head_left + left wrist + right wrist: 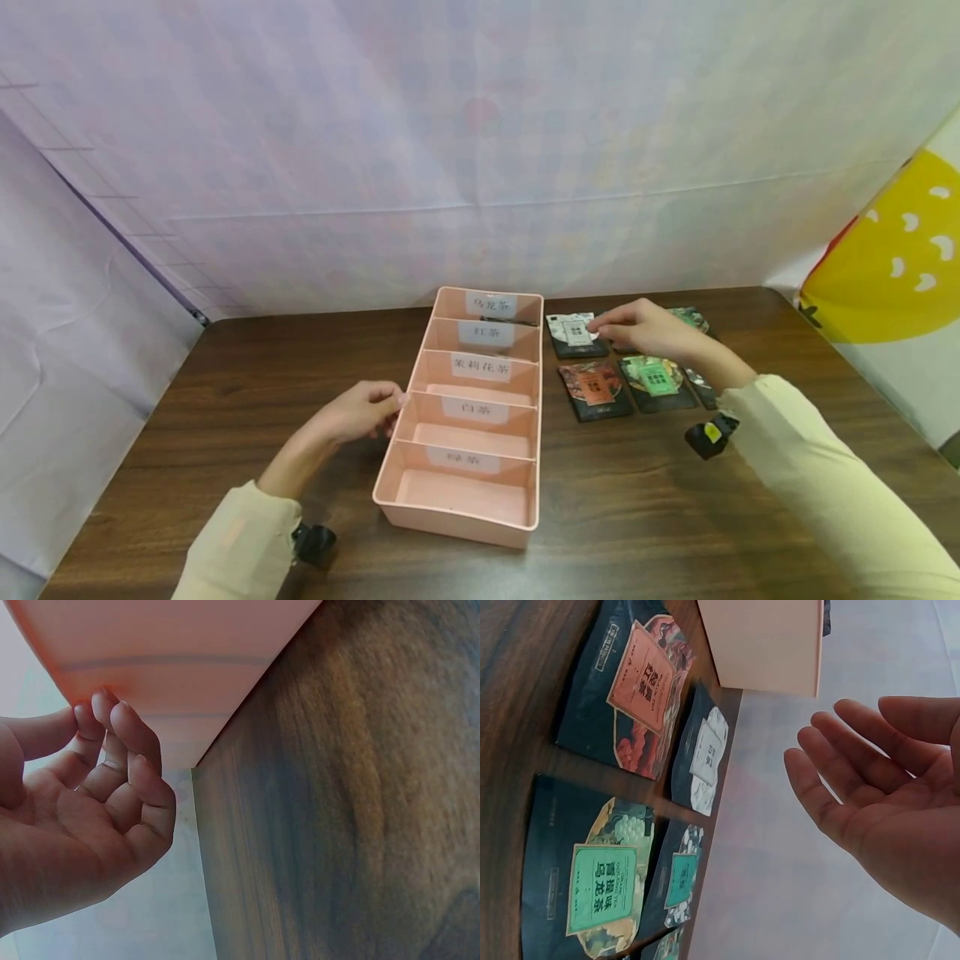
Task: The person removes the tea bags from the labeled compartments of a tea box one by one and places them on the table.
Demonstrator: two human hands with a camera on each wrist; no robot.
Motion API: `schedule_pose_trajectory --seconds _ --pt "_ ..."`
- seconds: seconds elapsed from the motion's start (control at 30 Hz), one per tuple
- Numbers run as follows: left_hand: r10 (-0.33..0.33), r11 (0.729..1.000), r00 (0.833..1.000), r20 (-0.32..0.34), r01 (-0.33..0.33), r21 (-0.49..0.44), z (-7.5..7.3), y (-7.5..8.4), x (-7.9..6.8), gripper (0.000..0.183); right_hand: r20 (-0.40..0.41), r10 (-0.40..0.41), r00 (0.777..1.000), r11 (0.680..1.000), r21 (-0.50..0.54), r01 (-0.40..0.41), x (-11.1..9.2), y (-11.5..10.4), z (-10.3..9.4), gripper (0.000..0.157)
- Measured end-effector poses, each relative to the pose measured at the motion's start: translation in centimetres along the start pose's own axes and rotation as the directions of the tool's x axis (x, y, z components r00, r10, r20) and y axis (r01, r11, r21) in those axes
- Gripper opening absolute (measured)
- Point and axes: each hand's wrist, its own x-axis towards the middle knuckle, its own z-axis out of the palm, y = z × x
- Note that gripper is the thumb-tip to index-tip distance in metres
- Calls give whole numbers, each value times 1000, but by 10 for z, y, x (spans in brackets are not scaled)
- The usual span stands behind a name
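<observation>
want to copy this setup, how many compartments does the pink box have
5, in one row along the pink box, labelled, far end to near: oolong tea compartment, black tea compartment, jasmine tea compartment, white tea compartment, green tea compartment. None looks hidden.
</observation>
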Motion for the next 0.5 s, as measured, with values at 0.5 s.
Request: schedule_pose_trajectory --seconds 0.5 --pt "2 1000 1000 -5 -2 -1 1 1 -1 21 16 3 1000 1000 -8 -3 19 -9 9 30"
